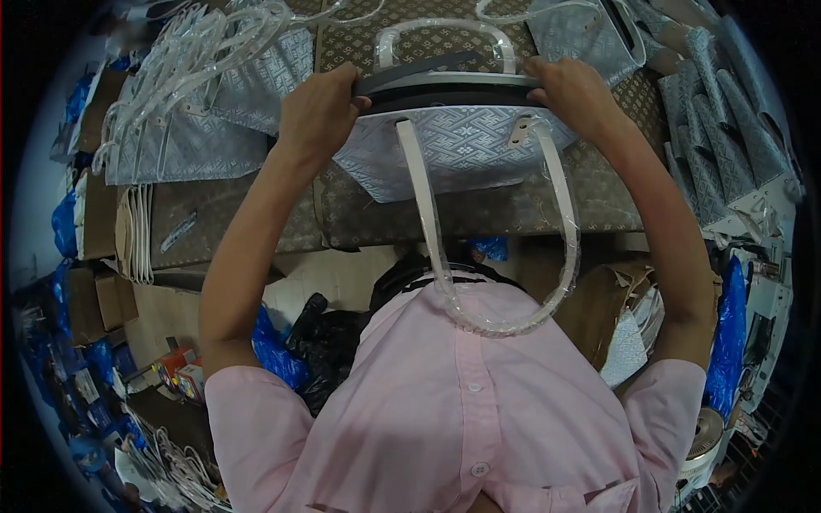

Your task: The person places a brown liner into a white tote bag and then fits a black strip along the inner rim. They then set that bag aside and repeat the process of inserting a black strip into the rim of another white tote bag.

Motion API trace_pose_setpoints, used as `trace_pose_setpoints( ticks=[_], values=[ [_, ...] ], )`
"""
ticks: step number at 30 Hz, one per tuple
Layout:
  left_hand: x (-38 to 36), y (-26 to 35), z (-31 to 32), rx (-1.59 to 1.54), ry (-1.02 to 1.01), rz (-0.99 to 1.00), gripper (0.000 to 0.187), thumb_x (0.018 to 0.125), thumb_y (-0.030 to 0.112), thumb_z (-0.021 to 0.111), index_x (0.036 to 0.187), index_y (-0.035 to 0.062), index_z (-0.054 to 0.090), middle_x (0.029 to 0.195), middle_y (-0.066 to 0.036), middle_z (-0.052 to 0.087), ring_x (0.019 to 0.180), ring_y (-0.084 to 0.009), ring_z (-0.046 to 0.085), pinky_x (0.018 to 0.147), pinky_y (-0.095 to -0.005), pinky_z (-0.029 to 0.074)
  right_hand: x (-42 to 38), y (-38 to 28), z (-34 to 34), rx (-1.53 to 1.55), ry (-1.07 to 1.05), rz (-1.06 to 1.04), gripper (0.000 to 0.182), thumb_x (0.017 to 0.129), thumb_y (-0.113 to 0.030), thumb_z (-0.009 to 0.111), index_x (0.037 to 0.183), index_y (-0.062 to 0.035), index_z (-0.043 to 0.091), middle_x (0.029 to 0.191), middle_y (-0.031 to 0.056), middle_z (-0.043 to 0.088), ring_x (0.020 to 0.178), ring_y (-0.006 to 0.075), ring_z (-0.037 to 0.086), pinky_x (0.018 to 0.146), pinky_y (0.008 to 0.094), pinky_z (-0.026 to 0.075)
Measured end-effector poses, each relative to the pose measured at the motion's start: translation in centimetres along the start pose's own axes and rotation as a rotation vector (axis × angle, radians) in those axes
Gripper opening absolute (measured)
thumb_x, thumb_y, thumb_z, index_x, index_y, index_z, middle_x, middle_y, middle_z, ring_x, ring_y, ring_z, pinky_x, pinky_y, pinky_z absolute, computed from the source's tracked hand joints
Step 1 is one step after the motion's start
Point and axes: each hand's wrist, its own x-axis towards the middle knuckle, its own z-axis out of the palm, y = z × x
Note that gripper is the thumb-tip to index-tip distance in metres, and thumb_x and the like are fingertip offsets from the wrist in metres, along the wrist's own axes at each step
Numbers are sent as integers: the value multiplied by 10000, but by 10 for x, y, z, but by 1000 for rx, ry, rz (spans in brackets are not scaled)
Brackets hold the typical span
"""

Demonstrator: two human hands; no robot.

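A silver-grey patterned handbag (445, 154) lies in front of me on the table, its dark top opening toward the far side. My left hand (321, 111) is closed around the left end of the bag's rim, where a dark grey strip (419, 72) slants across the opening. At the right end of the rim, my right hand (575, 92) grips the edge with bent fingers. The near handle (564, 205), white and wrapped in clear plastic, hangs down toward my chest. Beyond the rim rises the far handle (445, 26), wrapped the same way.
The table (410, 218) has a brown patterned cover. Several similar bags (192, 141) with wrapped handles are heaped at left, and another bag (581, 43) lies at back right. Folded silver pieces (727, 128) are stacked at right. Below stand cardboard boxes (590, 321) and black plastic bags (329, 350).
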Motion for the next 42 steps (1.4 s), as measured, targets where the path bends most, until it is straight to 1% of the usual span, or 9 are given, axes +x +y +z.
trace_pose_setpoints(
  ticks=[10, 22, 29, 32, 34, 36, 37, 40, 42],
  values=[
    [7, -4, 13, 50, 90, 48, 224, 748, 180, 677, 785, 10, 535, 707, -182, 611, 716, -385, 604, 594, -473, 457, 6, 0, 5, -20, -24, 70, 166, 734, -111, 659, 791, 11, 563, 768, 212, 615, 778, 394, 606, 670, 470, 483],
    [10, 0, 14, 87, 2, -59, 227, 753, 186, 668, 895, 36, 573, 791, -173, 631, 779, -373, 600, 654, -459, 444, 8, -2, 2, -72, 5, 61, 88, 765, -104, 585, 754, -17, 577, 743, 177, 625, 746, 363, 623, 644, 446, 502],
    [3, -10, 7, 220, 63, -66, 146, 751, 92, 621, 808, 2, 521, 695, -195, 621, 714, -381, 625, 604, -467, 482, -2, 24, 8, -193, -39, 50, 89, 771, -69, 554, 858, -61, 567, 788, 147, 638, 752, 338, 631, 623, 411, 501],
    [-12, -27, -22, 194, 93, -48, 182, 753, 85, 621, 884, -10, 539, 724, -184, 630, 731, -361, 631, 617, -450, 475, -18, 35, -31, 48, -101, 152, 220, 763, -102, 614, 979, -92, 576, 794, 134, 631, 756, 315, 624, 652, 399, 499],
    [-16, -31, -50, -262, -47, -167, 249, 779, 122, 670, 997, 29, 594, 744, -114, 622, 681, -192, 602, 618, -345, 455, -26, 29, -53, 268, -188, 270, 290, 758, -134, 653, 1037, -108, 578, 786, 125, 623, 752, 303, 616, 674, 393, 498],
    [-6, -6, -73, -264, -162, -68, 265, 785, 129, 675, 1015, 22, 596, 741, -90, 611, 685, -145, 571, 621, -311, 445, -27, 8, -64, 454, 331, 131, 442, 724, -217, 713, 1130, -126, 559, 791, 113, 615, 744, 292, 589, 714, 375, 486],
    [-3, 7, -76, -259, -291, 27, 281, 791, 136, 680, 1032, 16, 599, 737, -66, 600, 688, -97, 540, 624, -278, 435, -19, -9, -71, 360, 436, -102, 459, 728, -246, 708, 1141, -118, 551, 807, 108, 620, 734, 289, 586, 710, 365, 482],
    [20, 35, -68, -533, -435, 237, 256, 765, 172, 698, 942, 8, 613, 735, -108, 603, 666, -181, 568, 640, -320, 456, -1, -33, -68, 183, 480, -370, 438, 745, -267, 695, 1123, -93, 558, 838, 99, 629, 731, 278, 587, 691, 350, 476],
    [24, 31, -61, -625, -415, 244, 280, 785, 159, 685, 1003, 3, 601, 780, -73, 611, 710, -143, 556, 666, -294, 452, -3, -26, -64, 106, 421, -405, 400, 757, -259, 688, 1094, -77, 574, 854, 95, 631, 739, 272, 592, 676, 346, 472]
  ],
)
